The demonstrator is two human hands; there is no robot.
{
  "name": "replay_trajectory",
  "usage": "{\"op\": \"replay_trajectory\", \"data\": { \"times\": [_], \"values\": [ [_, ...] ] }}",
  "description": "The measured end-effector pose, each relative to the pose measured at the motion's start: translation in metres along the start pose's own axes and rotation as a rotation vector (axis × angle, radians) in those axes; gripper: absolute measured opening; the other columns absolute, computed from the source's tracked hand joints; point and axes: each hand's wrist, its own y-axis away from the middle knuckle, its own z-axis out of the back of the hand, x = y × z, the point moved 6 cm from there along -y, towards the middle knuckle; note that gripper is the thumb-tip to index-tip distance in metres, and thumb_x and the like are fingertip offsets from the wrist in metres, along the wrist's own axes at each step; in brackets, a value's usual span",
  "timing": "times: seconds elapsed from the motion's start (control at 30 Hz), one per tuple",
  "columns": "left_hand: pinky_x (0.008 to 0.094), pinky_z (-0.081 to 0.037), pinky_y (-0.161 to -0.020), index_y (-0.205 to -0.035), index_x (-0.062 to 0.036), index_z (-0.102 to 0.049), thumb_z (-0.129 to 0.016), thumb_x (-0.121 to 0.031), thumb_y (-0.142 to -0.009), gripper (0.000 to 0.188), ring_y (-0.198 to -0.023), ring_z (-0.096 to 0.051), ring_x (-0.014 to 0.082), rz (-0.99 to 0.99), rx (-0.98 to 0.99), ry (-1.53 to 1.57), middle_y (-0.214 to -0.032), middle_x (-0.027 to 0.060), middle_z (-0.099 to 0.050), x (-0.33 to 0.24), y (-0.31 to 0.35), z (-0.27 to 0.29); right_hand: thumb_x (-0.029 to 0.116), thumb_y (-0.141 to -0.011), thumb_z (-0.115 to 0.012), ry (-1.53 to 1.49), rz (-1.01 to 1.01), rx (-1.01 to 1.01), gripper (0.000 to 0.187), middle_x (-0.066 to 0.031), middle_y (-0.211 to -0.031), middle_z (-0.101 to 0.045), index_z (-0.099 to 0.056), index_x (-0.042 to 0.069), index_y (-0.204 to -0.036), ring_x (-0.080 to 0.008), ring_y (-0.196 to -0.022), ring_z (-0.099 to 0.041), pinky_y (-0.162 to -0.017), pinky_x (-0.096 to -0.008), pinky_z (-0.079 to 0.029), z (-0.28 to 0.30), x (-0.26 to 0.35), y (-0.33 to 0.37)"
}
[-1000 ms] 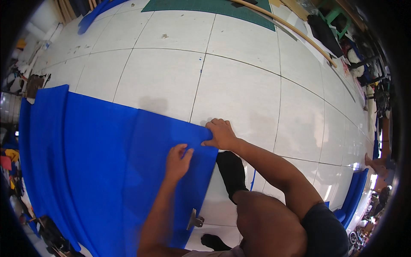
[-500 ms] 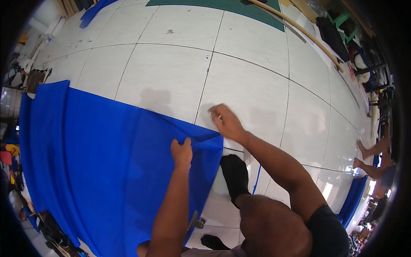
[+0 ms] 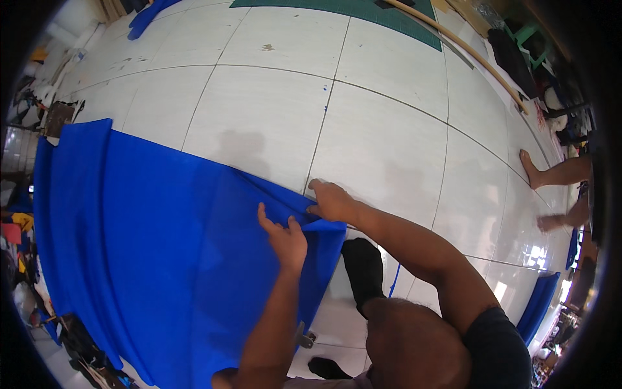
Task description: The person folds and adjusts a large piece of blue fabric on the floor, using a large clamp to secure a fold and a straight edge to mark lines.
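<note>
A large sheet of blue fabric lies over the floor to my left, with its far right corner rumpled and raised into folds. My right hand is closed at the far edge near that corner, thumb on the blue side and forefinger over the edge. My left hand is just to the left and nearer, over the fabric, with thumb and forefinger spread and nothing seen between them. A metal clip sits on the fabric's right edge, partly hidden by my left forearm.
White floor tiles stretch ahead. A green cutting mat, a long wooden stick and a metal ruler lie at the far side. My black-socked foot is beside the fabric. Another person's bare feet are at right, near a blue roll.
My right hand has come down and nearer onto the fabric's edge. My left hand has shifted right and its fingers have spread. The other person's feet have moved.
</note>
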Motion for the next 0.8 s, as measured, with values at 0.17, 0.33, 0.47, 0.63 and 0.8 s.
{"op": "replay_trajectory", "data": {
  "times": [0.17, 0.33, 0.47, 0.63, 0.8],
  "values": [
    [0.0381, -0.048, -0.074, -0.100, -0.0002, -0.065, -0.051, -0.017, -0.092, 0.023, -0.074, -0.062, 0.0245, -0.298, 0.039, -0.229, -0.088, 0.0123, -0.068, 0.026, -0.023, 0.001, 0.025, -0.083, -0.058, -0.043, 0.116, 0.339, 0.029, -0.0226, -0.086, -0.066, -0.065, -0.002, -0.085, -0.0380, -0.085, -0.064, -0.080, -0.0460, -0.049, 0.001, 0.023, -0.006],
    [0.0349, -0.048, -0.069, -0.085, 0.0016, -0.069, -0.059, -0.028, -0.090, 0.032, -0.071, -0.063, 0.0227, 0.120, 0.126, -0.193, -0.079, 0.0126, -0.068, 0.019, -0.038, -0.002, 0.023, -0.083, -0.055, -0.109, 0.212, 0.427, 0.026, -0.0202, -0.082, -0.066, -0.065, -0.001, -0.084, -0.0371, -0.078, -0.064, -0.071, -0.0455, -0.049, 0.008, 0.030, 0.001],
    [0.0334, -0.041, -0.057, -0.076, 0.0007, -0.065, -0.064, -0.031, -0.088, 0.034, -0.061, -0.053, 0.0170, 0.132, 0.142, -0.192, -0.065, 0.0084, -0.059, 0.019, -0.039, -0.002, 0.026, -0.083, -0.059, -0.042, 0.256, 0.347, 0.026, -0.0179, -0.077, -0.066, -0.066, 0.001, -0.080, -0.0365, -0.074, -0.064, -0.068, -0.0442, -0.049, 0.007, 0.029, -0.001],
    [0.0338, -0.034, -0.048, -0.069, 0.0013, -0.060, -0.065, -0.030, -0.088, 0.037, -0.051, -0.043, 0.0121, 0.116, 0.163, -0.124, -0.057, 0.0041, -0.051, 0.023, -0.037, 0.000, 0.031, -0.079, -0.070, -0.114, 0.183, 0.162, 0.024, -0.0140, -0.077, -0.066, -0.068, 0.007, -0.082, -0.0344, -0.077, -0.064, -0.069, -0.0441, -0.049, 0.000, 0.019, 0.002],
    [0.0326, -0.037, -0.051, -0.069, 0.0016, -0.060, -0.064, -0.028, -0.089, 0.036, -0.054, -0.044, 0.0119, 0.126, 0.151, -0.149, -0.058, 0.0038, -0.051, 0.027, -0.037, 0.001, 0.032, -0.079, -0.071, -0.017, 0.457, -0.224, 0.024, -0.0129, -0.086, -0.067, -0.069, 0.011, -0.091, -0.0328, -0.089, -0.064, -0.079, -0.0457, -0.049, 0.019, 0.038, 0.020]
  ]
}}
